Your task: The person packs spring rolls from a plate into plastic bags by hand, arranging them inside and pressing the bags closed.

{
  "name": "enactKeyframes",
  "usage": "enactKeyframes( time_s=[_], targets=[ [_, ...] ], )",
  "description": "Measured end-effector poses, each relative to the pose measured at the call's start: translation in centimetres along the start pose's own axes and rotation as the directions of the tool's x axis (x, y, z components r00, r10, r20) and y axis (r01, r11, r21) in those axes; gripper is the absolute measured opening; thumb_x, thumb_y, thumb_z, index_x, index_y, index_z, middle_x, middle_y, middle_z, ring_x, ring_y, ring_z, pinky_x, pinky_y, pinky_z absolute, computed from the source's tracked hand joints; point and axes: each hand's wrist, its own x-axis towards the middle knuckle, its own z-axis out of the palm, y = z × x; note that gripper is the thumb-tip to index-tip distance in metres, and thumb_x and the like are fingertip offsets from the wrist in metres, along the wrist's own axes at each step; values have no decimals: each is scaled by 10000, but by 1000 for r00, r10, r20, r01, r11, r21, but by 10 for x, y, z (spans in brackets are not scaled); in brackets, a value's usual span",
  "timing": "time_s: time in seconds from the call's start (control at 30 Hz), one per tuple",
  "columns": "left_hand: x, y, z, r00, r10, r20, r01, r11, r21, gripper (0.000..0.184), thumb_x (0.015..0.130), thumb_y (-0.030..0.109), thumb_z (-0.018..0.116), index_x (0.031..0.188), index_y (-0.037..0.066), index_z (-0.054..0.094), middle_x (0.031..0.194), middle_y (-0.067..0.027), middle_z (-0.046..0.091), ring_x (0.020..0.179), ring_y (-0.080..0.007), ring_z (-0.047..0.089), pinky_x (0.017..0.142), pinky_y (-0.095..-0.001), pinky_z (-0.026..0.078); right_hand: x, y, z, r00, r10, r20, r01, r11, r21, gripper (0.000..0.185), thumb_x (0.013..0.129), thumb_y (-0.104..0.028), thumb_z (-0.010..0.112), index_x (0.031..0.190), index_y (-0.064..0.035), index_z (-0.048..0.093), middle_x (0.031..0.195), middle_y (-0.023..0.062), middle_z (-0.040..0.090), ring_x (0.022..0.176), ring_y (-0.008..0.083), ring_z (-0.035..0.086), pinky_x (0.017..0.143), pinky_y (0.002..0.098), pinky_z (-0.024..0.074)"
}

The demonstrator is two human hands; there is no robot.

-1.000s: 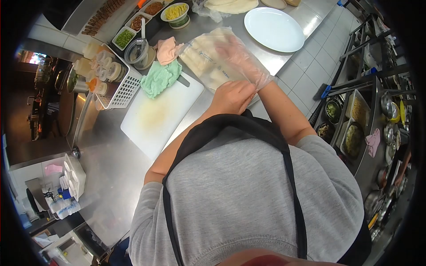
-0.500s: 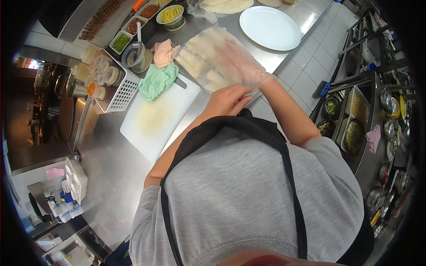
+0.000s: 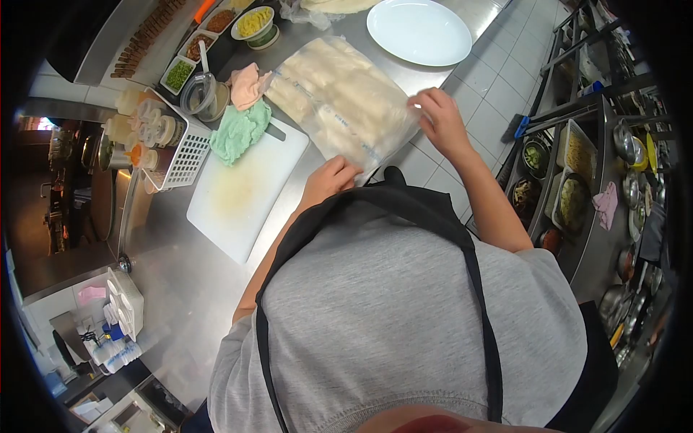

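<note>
A clear plastic bag [image 3: 343, 101] with blue print lies on the steel counter, with pale, flat pieces inside. My left hand [image 3: 330, 180] is closed on the bag's near corner. At the bag's right edge is my right hand [image 3: 439, 121], its fingers bent and pinched on the plastic rim. Left of the bag are a peach cloth [image 3: 249, 85] and a green cloth [image 3: 240, 133]. The green cloth overlaps the top of a white cutting board [image 3: 245, 187]. Beyond the bag to the right sits a white oval plate [image 3: 420, 32].
A white basket [image 3: 189, 153] of bottles stands left of the board. Behind it are a clear tub [image 3: 198, 94], a green herb container [image 3: 178, 74] and a bowl of yellow food [image 3: 253, 24]. Shelves with trays [image 3: 574, 202] line the right side, across the tiled floor.
My right hand has come out of the bag and is now at its edge. The bag lies flatter and wider. My left hand has moved left and down along with the bag's corner.
</note>
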Motion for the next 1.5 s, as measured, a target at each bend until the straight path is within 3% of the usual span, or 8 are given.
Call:
enactKeyframes(
  time_s=[0.4,0.8,0.87,1.07,1.27,1.37,1.43,1.5],
  targets=[
    [-28,-27,16,994,-92,58,85,990,111,195,796,178,596,977,108,606,855,-60,533,874,-256,549,764,-382,392,-41,41,35,977,66,204,-83,993,79,117,811,2,547,896,-75,572,921,74,536,905,270,528,786,362,458],
    [3,0,-6,989,102,-106,-99,995,31,104,851,163,593,894,80,545,922,-71,572,837,-279,575,668,-393,441,-56,-3,21,991,-127,38,128,992,-19,555,666,-342,777,1147,-155,574,1209,57,500,1118,281,470,946,418,373],
    [12,-1,-8,988,-67,141,73,997,-34,131,857,174,591,915,69,540,910,-106,597,839,-305,600,668,-399,468,-54,-7,32,989,-139,43,139,990,-10,542,672,-339,773,1144,-160,575,1202,54,502,1113,276,475,950,424,368],
    [18,6,-3,955,-184,234,196,980,-29,186,851,192,604,976,65,549,967,-125,614,928,-319,598,729,-388,475,-69,15,55,972,-188,144,209,967,-149,425,721,-300,744,1072,-139,567,1126,45,540,1095,247,495,973,433,351],
    [10,-10,-2,987,-86,135,88,996,-6,222,821,153,608,1017,74,541,1023,-110,589,928,-320,589,726,-390,478,-75,27,46,991,103,84,-113,987,117,398,755,-271,740,1050,-92,542,1088,67,556,1024,245,541,909,401,425],
    [14,-12,6,976,-64,210,44,994,98,203,814,115,594,1004,78,534,954,-124,560,878,-334,577,704,-392,478,-68,48,58,867,496,44,-440,721,536,349,821,-254,698,1054,-63,522,1018,66,578,879,173,584,759,326,483],
    [21,-6,5,981,-83,174,83,997,9,186,818,101,583,994,75,529,928,-130,542,855,-340,568,691,-394,473,-43,46,47,601,724,339,-668,223,710,248,880,-240,636,979,-38,531,872,41,595,725,97,570,616,259,467],
    [30,1,0,985,-104,140,116,990,-77,170,823,88,573,985,72,524,903,-136,523,832,-347,560,679,-397,468,-32,61,47,697,640,323,-641,353,682,231,887,-244,628,930,-35,540,785,33,584,652,90,554,569,249,449]
  ],
)
